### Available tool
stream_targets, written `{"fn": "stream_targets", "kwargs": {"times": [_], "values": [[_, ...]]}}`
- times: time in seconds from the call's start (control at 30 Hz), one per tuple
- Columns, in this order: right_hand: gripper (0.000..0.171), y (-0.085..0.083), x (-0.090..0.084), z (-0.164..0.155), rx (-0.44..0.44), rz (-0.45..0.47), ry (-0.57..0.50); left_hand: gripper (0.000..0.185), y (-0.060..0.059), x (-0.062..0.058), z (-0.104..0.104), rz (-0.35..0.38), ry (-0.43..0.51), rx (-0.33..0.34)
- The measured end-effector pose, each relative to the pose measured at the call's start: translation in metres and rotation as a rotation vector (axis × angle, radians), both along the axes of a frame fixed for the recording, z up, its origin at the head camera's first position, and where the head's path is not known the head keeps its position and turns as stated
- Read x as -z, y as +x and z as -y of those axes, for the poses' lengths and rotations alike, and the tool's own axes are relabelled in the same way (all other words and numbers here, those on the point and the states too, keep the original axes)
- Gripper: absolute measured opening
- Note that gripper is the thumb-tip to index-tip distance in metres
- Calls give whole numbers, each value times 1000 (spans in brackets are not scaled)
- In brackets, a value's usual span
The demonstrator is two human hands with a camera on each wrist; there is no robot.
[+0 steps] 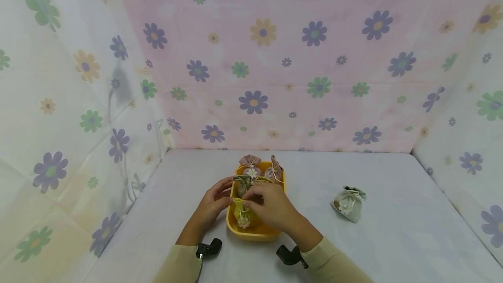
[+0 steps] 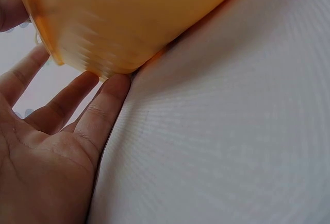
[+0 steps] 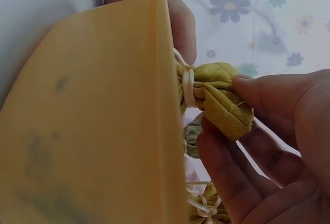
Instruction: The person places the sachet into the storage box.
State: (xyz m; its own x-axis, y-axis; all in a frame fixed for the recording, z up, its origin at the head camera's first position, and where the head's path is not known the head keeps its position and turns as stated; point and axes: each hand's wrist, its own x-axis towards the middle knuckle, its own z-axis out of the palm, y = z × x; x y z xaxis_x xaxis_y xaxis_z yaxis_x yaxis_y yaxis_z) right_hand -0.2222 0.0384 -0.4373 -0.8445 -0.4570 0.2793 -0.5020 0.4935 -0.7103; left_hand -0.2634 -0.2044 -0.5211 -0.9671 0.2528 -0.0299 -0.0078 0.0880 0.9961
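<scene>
In the head view a yellow plastic basket [image 1: 255, 236] holds several small drawstring pouches. My right hand [image 1: 273, 204] reaches over its right side and pinches the gathered top of a yellow drawstring pouch [image 3: 224, 100] between thumb and fingers. That pouch's body, with a pale flower charm [image 1: 243, 222], sits inside the near end of the basket. My left hand [image 1: 212, 206] is at the basket's left side, its extended fingers [image 2: 105, 105] touching the outer wall low down. The left thumb lies at the rim, close to the yellow pouch.
Two pink pouches [image 1: 249, 160] stand at the basket's far end, with a dark green pouch [image 1: 243, 182] nearer. A pale grey-green pouch [image 1: 349, 204] with a flower charm lies on the white table [image 1: 393, 230] to the right. Flower-printed cloth [image 1: 291, 77] encloses the table.
</scene>
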Motion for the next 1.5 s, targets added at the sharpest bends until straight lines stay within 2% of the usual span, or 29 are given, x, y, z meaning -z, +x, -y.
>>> {"fn": "stream_targets", "kwargs": {"times": [0.37,0.63,0.77,1.0,1.5], "values": [[9,4,-5,-7,-24,24,-8,60,0,1,0,-6,-14,2],[12,6,-8,-22,-20,-42,-18,61,1,1,0,0,-2,-1],[12,6,-8,-33,6,-78,-38,61,0,2,-1,0,-5,-10],[18,6,-9,-53,64,-192,-47,60,1,1,-1,0,-4,-8],[23,3,-6,-105,220,-296,73,62,-1,3,-1,9,-27,-22]]}}
